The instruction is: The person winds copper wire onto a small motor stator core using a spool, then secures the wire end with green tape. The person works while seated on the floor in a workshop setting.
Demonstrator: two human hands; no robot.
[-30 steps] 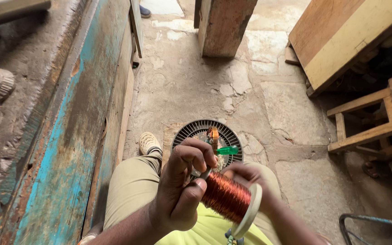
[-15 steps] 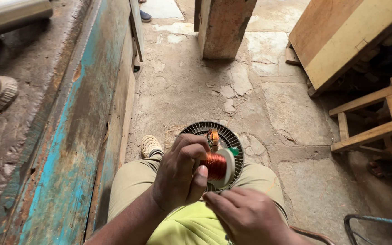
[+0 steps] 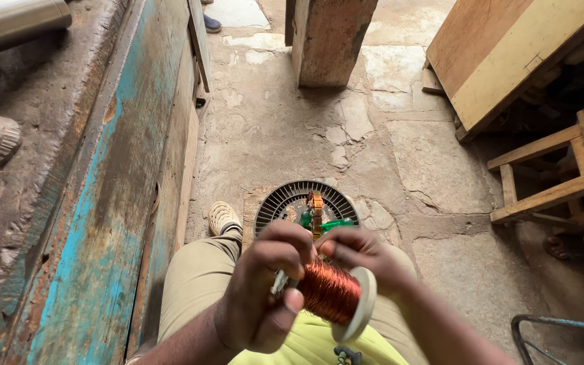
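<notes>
- the left hand (image 3: 261, 297) wraps around the near end of a spool of copper wire (image 3: 332, 292), thumb pressed to the winding and fingers curled over the top; the grip is firmly closed on the spool.
- the right hand (image 3: 359, 253) sits just behind and above the spool, fingertips pinched together close to the left hand's fingertips; it looks like a narrow pinch, but i cannot tell whether it holds a strand of wire, which is too fine to see.
- the spool lies roughly sideways over the person's lap, its pale round flange (image 3: 359, 307) facing right and towards the camera, the copper winding bright orange between the two hands.
- under the hands, the person's knees in tan trousers (image 3: 201, 284) and a yellow-green shirt (image 3: 312, 345) fill the bottom edge.
- on the cracked stone floor (image 3: 400, 155) just beyond the hands rests a round slotted metal stator ring (image 3: 278, 203), with a small copper coil (image 3: 315, 203) and green pieces (image 3: 336, 224) inside it; the hands partly cover its near side.
- a pale shoe (image 3: 223, 217) shows just left of the ring.
- a worn blue-painted plank (image 3: 103, 203) runs along the left side.
- a wooden post (image 3: 329, 40) stands ahead, a slanted wooden board (image 3: 501, 54) at upper right, and a wooden stool frame (image 3: 555, 176) at right.
</notes>
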